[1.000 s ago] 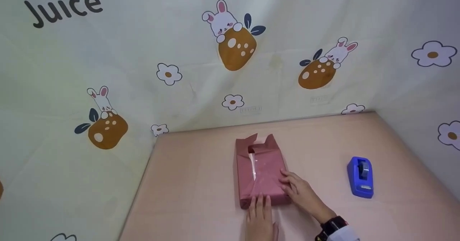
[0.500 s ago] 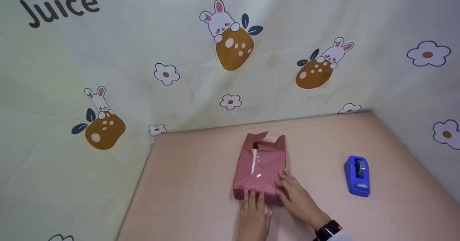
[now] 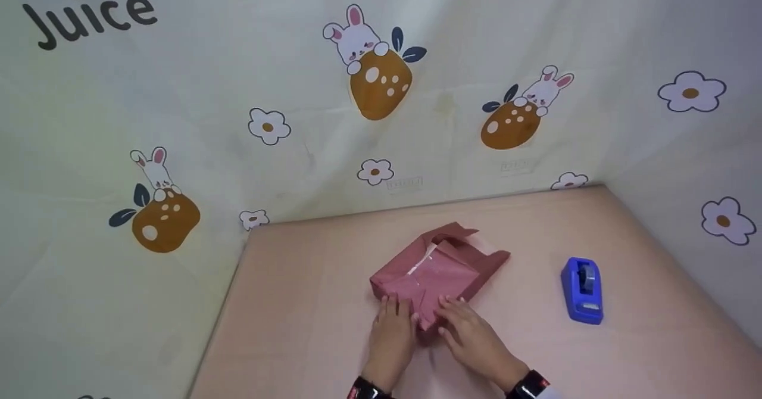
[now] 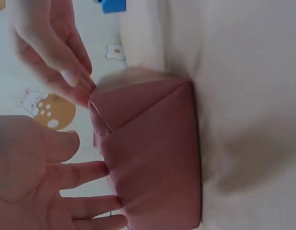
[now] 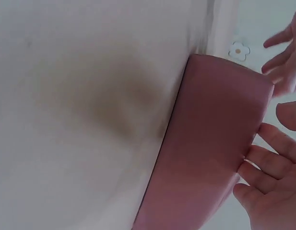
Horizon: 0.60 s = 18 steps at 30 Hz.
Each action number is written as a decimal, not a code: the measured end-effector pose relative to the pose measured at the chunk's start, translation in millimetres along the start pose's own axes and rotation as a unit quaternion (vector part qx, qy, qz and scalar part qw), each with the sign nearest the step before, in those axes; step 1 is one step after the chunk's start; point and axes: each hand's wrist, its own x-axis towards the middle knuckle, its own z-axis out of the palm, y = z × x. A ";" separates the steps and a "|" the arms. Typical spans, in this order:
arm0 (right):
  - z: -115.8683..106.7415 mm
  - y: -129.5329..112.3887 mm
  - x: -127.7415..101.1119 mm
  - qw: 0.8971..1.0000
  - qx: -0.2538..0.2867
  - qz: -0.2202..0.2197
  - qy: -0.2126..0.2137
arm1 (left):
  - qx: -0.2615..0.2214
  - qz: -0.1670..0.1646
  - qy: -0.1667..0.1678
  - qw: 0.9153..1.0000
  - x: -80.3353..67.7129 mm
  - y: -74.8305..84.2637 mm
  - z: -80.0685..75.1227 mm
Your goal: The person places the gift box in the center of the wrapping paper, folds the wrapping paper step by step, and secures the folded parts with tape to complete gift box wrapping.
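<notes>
The parcel [image 3: 437, 271], wrapped in dusty-pink paper, lies askew on the pink table [image 3: 309, 327], its far end unfolded with flaps standing up and clear tape along its top seam. The left hand [image 3: 393, 333] lies on the parcel's near left corner, fingers straight and spread, its grip wide and holding nothing. The right hand [image 3: 470, 333] rests just beside it on the near right corner, fingers relaxed, grip likewise wide. A blue tape dispenser [image 3: 582, 290] stands well to the parcel's right.
</notes>
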 end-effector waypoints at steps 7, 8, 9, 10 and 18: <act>13.9 -17.9 2.4 0.998 -0.029 -0.050 0.009 | -0.025 -0.012 -0.007 1.000 21.7 -9.9 -1.7; 15.5 -20.3 2.9 0.998 -0.029 -0.050 0.003 | -0.033 -0.017 -0.008 0.999 24.1 -10.9 -0.8; 17.0 -22.4 3.6 0.998 -0.028 -0.049 -0.005 | -0.041 -0.022 -0.008 0.999 26.6 -11.8 0.1; 18.8 -24.4 4.2 0.998 -0.026 -0.047 -0.014 | -0.048 -0.029 -0.007 0.998 28.8 -12.7 1.0; 35.7 -34.9 9.0 0.997 -0.032 -0.064 -0.015 | -0.063 -0.073 -0.020 0.995 46.1 -12.7 7.8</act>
